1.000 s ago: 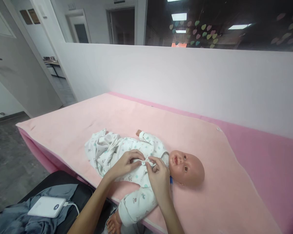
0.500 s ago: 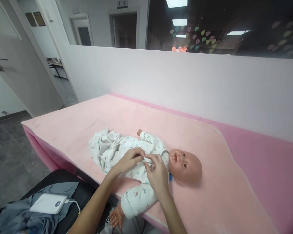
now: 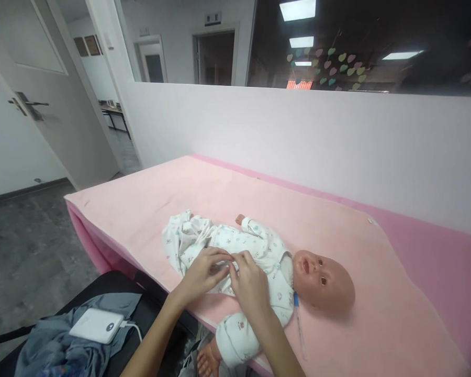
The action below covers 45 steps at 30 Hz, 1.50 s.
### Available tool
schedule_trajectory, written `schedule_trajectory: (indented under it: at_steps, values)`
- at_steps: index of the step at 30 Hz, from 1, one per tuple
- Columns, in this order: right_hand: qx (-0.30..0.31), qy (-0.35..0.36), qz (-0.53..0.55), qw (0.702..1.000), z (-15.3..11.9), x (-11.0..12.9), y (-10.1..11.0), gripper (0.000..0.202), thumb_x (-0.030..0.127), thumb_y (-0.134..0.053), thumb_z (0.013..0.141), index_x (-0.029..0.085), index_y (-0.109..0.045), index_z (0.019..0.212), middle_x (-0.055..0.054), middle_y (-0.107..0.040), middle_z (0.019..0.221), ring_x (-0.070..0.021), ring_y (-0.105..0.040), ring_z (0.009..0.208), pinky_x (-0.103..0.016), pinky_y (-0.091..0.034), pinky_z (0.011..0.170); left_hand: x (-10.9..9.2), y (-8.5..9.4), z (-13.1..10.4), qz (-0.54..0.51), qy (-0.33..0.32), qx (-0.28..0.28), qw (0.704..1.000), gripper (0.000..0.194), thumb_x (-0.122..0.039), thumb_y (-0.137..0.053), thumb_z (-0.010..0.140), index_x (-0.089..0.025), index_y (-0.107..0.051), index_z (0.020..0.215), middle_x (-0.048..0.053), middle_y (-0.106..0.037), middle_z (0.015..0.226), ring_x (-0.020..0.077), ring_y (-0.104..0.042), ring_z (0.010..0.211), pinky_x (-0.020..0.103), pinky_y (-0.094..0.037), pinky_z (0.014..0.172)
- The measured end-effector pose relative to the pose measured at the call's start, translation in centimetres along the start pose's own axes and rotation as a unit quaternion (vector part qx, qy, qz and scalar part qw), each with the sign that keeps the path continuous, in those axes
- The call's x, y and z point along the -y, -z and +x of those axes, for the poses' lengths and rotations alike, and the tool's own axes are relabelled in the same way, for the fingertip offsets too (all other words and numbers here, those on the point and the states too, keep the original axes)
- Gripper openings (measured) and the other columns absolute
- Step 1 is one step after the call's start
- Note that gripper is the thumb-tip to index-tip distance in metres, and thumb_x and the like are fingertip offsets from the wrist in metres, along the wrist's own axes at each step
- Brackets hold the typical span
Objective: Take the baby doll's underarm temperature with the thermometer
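Observation:
A baby doll [image 3: 325,285] lies on its back, its bald head to the right, dressed in a white printed baby top [image 3: 277,246]. White printed cloth [image 3: 178,238] is bunched around its legs. Over the doll's belly, my left hand [image 3: 206,269] pinches the top's front with thumb and fingertips. My right hand [image 3: 249,280] pinches right beside it, the fingertips of both hands nearly touching. The fold of fabric between them is mostly hidden by my fingers. One doll hand [image 3: 208,358] hangs over the table's near edge, below my right forearm.
A pink cloth [image 3: 141,196] covers the table. A thin clear strip with a blue end [image 3: 296,299] lies by the doll's neck. To the left, a black chair [image 3: 98,283] holds grey clothing [image 3: 35,343] and a white power bank [image 3: 97,325] with a cable. A white wall stands behind.
Both hands have shifted along the doll's front from the chest toward the belly, still pinching. The chest part of the top is now uncovered. The camera view has turned slightly left.

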State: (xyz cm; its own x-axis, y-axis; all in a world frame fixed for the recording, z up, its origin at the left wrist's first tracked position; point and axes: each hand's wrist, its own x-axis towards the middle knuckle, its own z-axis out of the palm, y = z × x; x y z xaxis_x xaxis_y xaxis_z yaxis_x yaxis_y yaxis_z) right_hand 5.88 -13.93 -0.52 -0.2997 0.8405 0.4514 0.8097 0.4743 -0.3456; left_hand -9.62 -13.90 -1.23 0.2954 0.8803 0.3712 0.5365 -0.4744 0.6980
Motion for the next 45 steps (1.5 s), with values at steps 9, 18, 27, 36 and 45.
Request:
schedule_trajectory:
  at_steps: [9, 18, 27, 36, 45]
  values:
    - [0.009, -0.045, 0.217, 0.975, -0.6, -2.3, 1.1, 0.014, 0.023, -0.049, 0.083, 0.02, -0.059, 0.074, -0.004, -0.063, 0.098, -0.0081, -0.053, 0.049, -0.025, -0.047, 0.058, 0.2, 0.1, 0.5, 0.01, -0.024, 0.03, 0.999, 0.024, -0.029, -0.058, 0.082, -0.028, -0.066, 0.104, 0.004, -0.061, 0.107, 0.0209, -0.053, 0.099, 0.035, -0.038, 0.089]
    - [-0.028, -0.055, 0.21, 0.976, -0.7, -2.1, 0.2, 0.016, 0.028, -0.047, 0.084, 0.02, -0.056, 0.073, -0.002, -0.065, 0.087, -0.009, -0.05, 0.048, -0.024, -0.045, 0.054, 0.5, -0.7, 0.6, 0.089, -0.073, 0.004, 0.993, 0.024, -0.025, -0.053, 0.083, -0.026, -0.065, 0.104, 0.006, -0.062, 0.102, 0.0209, -0.054, 0.093, 0.037, -0.04, 0.083]
    - [-0.03, -0.072, 0.214, 0.974, -0.7, -2.2, 0.0, 0.014, 0.028, -0.049, 0.084, 0.02, -0.057, 0.076, -0.002, -0.065, 0.087, -0.0086, -0.051, 0.048, -0.023, -0.045, 0.055, 2.0, -2.5, -0.3, 0.148, -0.143, -0.083, 0.975, 0.027, -0.014, -0.052, 0.083, -0.019, -0.058, 0.108, 0.008, -0.063, 0.099, 0.0206, -0.055, 0.091, 0.038, -0.041, 0.084]
    - [-0.033, -0.058, 0.212, 0.975, -0.7, -2.2, -0.1, 0.016, 0.027, -0.048, 0.086, 0.021, -0.06, 0.078, -0.003, -0.064, 0.087, -0.0103, -0.055, 0.056, -0.023, -0.046, 0.056, 1.1, -2.6, -0.5, 0.113, -0.103, -0.072, 0.986, 0.026, -0.012, -0.047, 0.084, -0.02, -0.059, 0.105, 0.007, -0.063, 0.1, 0.0199, -0.055, 0.094, 0.04, -0.037, 0.093]
    - [-0.035, -0.064, 0.188, 0.979, -0.7, -2.1, -0.5, 0.023, 0.029, -0.041, 0.09, 0.02, -0.06, 0.079, -0.002, -0.064, 0.078, -0.0144, -0.061, 0.071, -0.023, -0.044, 0.061, 1.0, -1.5, 0.1, 0.018, -0.022, 0.004, 1.0, 0.022, -0.021, -0.041, 0.091, -0.022, -0.061, 0.099, 0.005, -0.063, 0.1, 0.0194, -0.053, 0.095, 0.036, -0.038, 0.087]
